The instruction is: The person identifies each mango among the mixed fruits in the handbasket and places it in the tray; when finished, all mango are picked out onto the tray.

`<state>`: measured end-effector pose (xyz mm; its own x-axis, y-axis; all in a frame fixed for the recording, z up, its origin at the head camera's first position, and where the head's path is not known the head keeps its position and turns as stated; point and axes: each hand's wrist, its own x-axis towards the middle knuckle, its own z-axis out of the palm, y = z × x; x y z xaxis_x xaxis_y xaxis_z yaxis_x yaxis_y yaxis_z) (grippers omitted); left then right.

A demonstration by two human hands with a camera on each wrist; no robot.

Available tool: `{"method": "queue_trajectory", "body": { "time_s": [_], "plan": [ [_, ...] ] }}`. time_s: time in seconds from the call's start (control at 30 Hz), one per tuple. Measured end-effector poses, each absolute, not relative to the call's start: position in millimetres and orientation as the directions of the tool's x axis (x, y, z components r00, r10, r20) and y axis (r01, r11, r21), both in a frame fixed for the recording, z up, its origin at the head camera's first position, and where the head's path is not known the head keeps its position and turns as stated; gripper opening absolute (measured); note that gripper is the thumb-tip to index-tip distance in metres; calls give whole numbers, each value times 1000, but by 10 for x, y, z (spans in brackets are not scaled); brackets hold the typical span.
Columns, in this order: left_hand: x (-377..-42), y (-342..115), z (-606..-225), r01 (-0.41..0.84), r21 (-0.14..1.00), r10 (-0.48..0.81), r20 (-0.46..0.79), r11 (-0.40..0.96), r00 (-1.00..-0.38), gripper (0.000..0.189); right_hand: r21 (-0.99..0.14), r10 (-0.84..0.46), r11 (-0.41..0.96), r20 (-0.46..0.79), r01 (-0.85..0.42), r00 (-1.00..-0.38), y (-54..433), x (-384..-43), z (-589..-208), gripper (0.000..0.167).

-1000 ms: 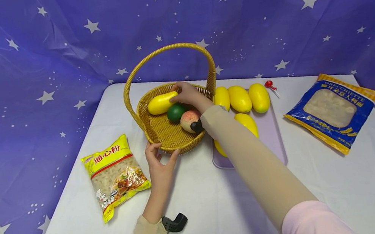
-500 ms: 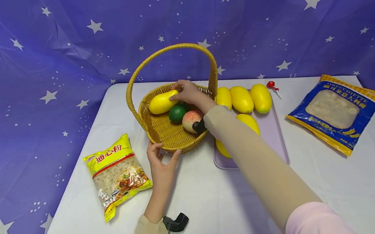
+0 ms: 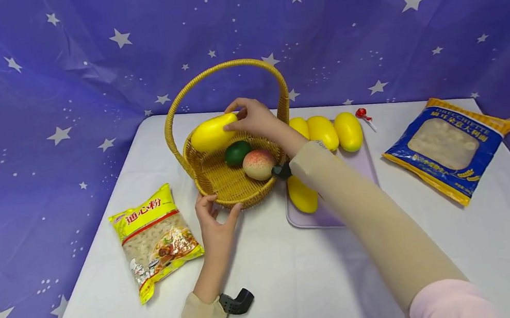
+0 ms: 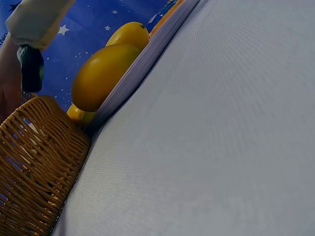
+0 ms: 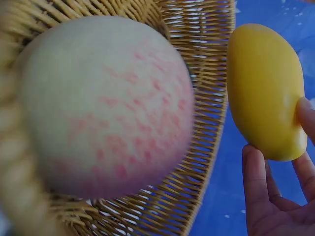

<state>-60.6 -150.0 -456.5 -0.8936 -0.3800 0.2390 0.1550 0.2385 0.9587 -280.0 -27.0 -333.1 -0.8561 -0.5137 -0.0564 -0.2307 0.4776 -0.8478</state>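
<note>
My right hand (image 3: 255,117) pinches a yellow mango (image 3: 213,133) between thumb and fingers. The mango is raised at the back left of the wicker basket (image 3: 222,183), about level with its rim; in the right wrist view this mango (image 5: 266,91) appears beyond the wicker wall. Inside the basket lie a dark green rounded fruit (image 3: 237,153) and a peach (image 3: 259,165), side by side. At the basket's front rim my left hand (image 3: 216,230) holds on with bent fingers, thumb spread to the right. The left wrist view does not show the left hand's fingers.
Right of the basket, a lilac tray (image 3: 368,168) bears several mangoes (image 3: 323,133), partly hidden by the right sleeve. A red lollipop (image 3: 363,114) lies behind it. A yellow pasta bag (image 3: 156,242) lies left, a blue pasta bag (image 3: 449,146) far right. The basket handle (image 3: 222,65) arches overhead.
My right hand has lifted the mango from lower in the basket up to around rim height. The left hand stays at the front rim, and the peach and green fruit keep their places.
</note>
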Motion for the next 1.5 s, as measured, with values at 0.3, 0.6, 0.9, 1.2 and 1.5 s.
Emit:
{"method": "queue_trajectory", "body": {
  "time_s": [0.3,0.6,0.9,1.2,1.5],
  "plan": [
    [-560,-1452,-4412,161,957,-374,244,241,-895,54,-886,-537,373,37,-277,-843,168,-2528,-3138,41],
    [-616,-1462,-4609,171,955,-382,256,242,-888,55,-919,-529,332,4,-212,-849,766,-2173,-3080,42],
    [-613,-1456,-4584,122,971,-382,194,205,-904,57,-909,-511,346,26,-233,-859,1432,-1806,-3117,43],
    [-544,-1432,-4353,80,980,-379,144,181,-914,55,-927,-559,302,16,-221,-829,2272,-1706,-3269,37],
    [-521,-1370,-4279,100,979,-380,162,177,-911,54,-906,-502,419,-172,-64,-848,2879,-1758,-3472,36]
  ]
}}
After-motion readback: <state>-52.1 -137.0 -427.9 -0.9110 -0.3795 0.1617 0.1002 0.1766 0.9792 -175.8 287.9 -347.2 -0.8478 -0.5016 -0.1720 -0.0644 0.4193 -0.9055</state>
